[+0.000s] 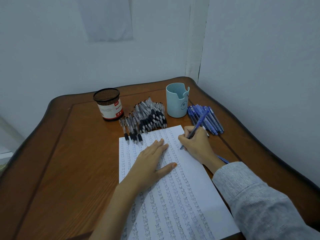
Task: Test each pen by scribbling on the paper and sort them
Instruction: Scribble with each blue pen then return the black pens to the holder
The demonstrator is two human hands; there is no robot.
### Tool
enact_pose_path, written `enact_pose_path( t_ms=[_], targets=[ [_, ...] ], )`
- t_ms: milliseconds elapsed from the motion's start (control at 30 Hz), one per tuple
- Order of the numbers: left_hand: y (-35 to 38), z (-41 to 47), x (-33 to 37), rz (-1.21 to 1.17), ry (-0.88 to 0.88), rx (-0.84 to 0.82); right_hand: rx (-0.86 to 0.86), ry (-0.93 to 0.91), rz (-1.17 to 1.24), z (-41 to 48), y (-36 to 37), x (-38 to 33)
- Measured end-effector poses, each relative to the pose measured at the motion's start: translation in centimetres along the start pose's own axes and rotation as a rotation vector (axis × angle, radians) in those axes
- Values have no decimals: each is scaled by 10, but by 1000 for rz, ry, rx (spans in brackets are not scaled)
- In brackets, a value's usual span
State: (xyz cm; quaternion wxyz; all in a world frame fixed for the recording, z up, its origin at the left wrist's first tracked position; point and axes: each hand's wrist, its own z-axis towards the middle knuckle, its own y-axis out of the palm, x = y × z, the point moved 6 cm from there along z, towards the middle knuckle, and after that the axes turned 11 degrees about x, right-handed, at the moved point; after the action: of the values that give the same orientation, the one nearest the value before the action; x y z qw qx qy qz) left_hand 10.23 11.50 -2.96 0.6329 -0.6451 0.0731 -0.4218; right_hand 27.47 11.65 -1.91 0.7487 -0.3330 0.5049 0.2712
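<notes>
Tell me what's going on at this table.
A person is testing pens. The right hand grips a blue pen with its tip on the paper, which is nearly covered in columns of small scribbles. The left hand lies flat on the sheet and steadies it. Behind the paper lie a pile of black pens and a pile of blue pens. No pens stick out of the mesh cup or the pale blue cup.

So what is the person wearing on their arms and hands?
A grey sleeve with fine ribbed lines covers the right arm, its cuff ending at the wrist behind the right hand. The left hand and its forearm are bare, with no sleeve in view. No rings, watch or gloves show on either hand.
</notes>
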Motion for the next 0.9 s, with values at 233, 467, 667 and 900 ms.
enact_pose_path(
  t_ms=[233,467,667,900],
  targets=[
    [0,0,0,4,9,9,2,-22,-15,0,1,2],
    [-2,1,2,6,16,19,1,183,210,-3,-3,0],
    [-2,0,2,12,20,22,54,22,176,-6,-7,-12],
    [-1,1,1,10,21,21,30,-42,92,-9,-6,-16]
  ],
)
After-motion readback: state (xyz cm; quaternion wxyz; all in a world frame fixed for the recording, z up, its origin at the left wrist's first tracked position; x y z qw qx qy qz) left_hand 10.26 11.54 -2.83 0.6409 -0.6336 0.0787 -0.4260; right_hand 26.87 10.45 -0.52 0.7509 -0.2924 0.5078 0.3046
